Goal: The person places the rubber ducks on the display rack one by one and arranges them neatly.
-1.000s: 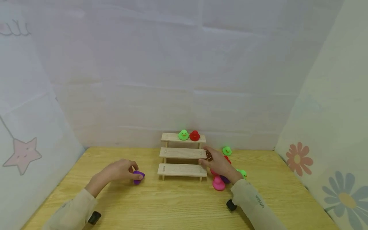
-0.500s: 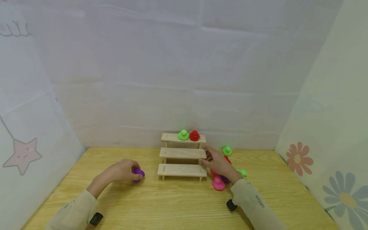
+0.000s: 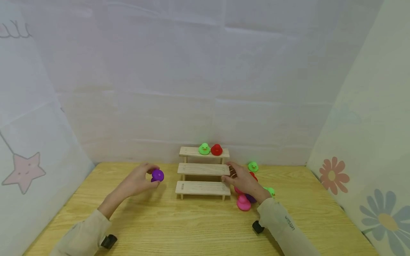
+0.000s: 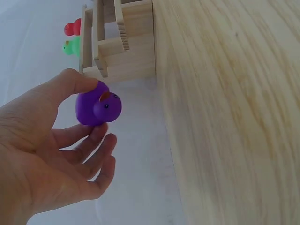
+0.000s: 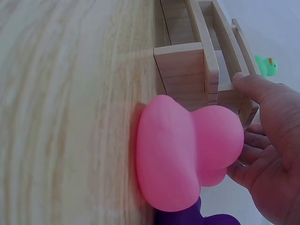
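My left hand (image 3: 137, 183) pinches a purple rubber duck (image 3: 158, 175) between thumb and fingers, left of a three-step wooden display stand (image 3: 202, 188). In the left wrist view the duck (image 4: 89, 104) is held clear of the tabletop, its head turned away from the palm. At the stand's right end my right hand (image 3: 246, 180) grips the middle step, thumb on its front edge and fingers behind, partly hidden. On the top step sit a green duck (image 3: 204, 149) and a red duck (image 3: 216, 150), side by side.
Beside and under the right hand lie several more ducks, among them a pink duck (image 3: 243, 203), a dark purple duck (image 3: 251, 198) and a green duck (image 3: 270, 192). Another green duck (image 3: 253, 166) stands near the back wall. White sheets (image 3: 205, 71) enclose the wooden table (image 3: 179, 227).
The left hand has closed on the purple duck and raised it off the table, moving away from me and slightly right. My right hand stays on the stand.
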Available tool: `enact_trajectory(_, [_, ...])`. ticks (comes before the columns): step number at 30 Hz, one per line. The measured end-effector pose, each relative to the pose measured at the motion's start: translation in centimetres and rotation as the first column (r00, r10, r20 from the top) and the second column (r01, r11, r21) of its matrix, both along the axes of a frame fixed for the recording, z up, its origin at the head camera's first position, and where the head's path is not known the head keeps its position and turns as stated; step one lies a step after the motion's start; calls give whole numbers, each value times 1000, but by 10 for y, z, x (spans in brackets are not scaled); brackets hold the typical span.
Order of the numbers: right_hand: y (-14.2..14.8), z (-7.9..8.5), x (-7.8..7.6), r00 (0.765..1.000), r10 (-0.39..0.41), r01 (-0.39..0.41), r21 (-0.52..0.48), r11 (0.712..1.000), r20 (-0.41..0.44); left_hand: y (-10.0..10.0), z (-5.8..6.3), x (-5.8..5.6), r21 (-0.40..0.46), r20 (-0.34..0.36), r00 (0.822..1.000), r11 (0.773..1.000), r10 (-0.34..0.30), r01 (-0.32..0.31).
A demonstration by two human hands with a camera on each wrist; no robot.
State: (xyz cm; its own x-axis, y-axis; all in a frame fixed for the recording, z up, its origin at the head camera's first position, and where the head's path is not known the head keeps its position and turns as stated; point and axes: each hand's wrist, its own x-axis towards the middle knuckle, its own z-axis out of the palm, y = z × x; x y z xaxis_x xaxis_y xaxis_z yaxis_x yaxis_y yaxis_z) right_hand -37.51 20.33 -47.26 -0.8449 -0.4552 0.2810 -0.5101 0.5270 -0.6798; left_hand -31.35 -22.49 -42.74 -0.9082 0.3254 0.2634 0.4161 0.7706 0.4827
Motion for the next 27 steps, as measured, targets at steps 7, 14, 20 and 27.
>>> enact_trajectory(7, [0, 0, 0, 1000, 1, -1, 1, 1000, 5, 9, 6, -1, 152, -14, 1000, 988, 21, -18])
enact_trajectory(14, [0, 1, 2, 1000, -4, 4, 12, 1000, 3, 20, 13, -2, 327, 103, 991, 944, -87, 49])
enact_trajectory(20, [0, -1, 0, 1000, -4, 4, 17, 1000, -2, 30, 17, -7, 344, 106, 990, 937, -96, 54])
enact_trajectory(27, [1, 0, 1, 1000, -8, 8, 16, 1000, 7, 41, 22, -12, 358, 76, 993, 932, -88, 55])
